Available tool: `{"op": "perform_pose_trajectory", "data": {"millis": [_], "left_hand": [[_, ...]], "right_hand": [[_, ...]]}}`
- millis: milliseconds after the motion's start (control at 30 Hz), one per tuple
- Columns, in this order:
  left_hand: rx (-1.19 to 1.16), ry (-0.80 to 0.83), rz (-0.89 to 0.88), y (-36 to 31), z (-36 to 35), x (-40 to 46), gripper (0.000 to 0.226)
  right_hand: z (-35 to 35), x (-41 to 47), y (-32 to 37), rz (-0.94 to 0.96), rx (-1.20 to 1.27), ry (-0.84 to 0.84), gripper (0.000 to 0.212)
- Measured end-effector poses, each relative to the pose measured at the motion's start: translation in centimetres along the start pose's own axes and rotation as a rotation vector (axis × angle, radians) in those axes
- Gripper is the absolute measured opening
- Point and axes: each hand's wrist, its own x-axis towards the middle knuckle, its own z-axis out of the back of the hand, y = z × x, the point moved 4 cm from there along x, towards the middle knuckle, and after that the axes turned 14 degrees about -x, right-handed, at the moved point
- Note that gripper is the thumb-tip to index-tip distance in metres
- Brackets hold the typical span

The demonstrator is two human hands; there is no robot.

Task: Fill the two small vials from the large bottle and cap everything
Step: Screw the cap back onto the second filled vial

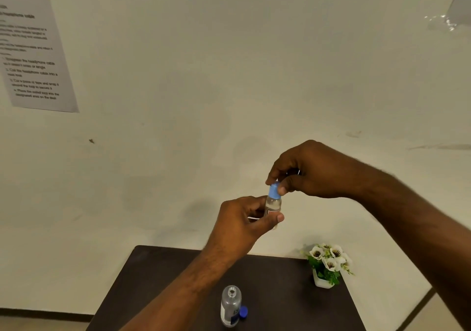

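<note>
Head view: left hand [244, 219] pinches a small clear plastic vial [273, 207] by its body, held up above the dark table [158, 277]; right hand [309, 171] fingertips pinch its light-blue cap [274, 190]. Light, probably slippery; grip low, twist gently.

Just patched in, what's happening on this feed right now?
A person holds a small vial in the air with the left hand, while the right hand pinches its light blue cap. On the dark table below, the large bottle stands open, its blue cap beside it. A potted flower sits at the far right corner.
</note>
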Motion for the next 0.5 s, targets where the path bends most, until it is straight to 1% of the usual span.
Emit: {"op": "perform_pose_trajectory", "data": {"millis": [200,333,400,433,500], "left_hand": [[-0.007,-0.010,0.007,0.2,0.2,0.1,0.019],[-0.005,-0.031,0.028,0.9,0.0,-0.3,0.016],[-0.029,-0.039,0.057,1.6,-0.1,-0.7,0.018],[-0.048,-0.044,0.072,2.0,-0.1,-1.0,0.018],[-0.094,-0.041,0.093,2.9,0.0,-1.7,0.021]], "right_hand": [[-0.2,0.1,1.3,0.040,-0.217,0.027,0.019],[-0.9,0.1,1.5,0.044,-0.276,0.001,0.017],[-2.0,0.1,1.3,0.037,-0.228,-0.024,0.017],[-2.8,-0.1,1.0,0.024,-0.164,-0.028,0.021],[-5.2,-0.7,0.4,-0.016,-0.002,-0.002,0.037]]}}
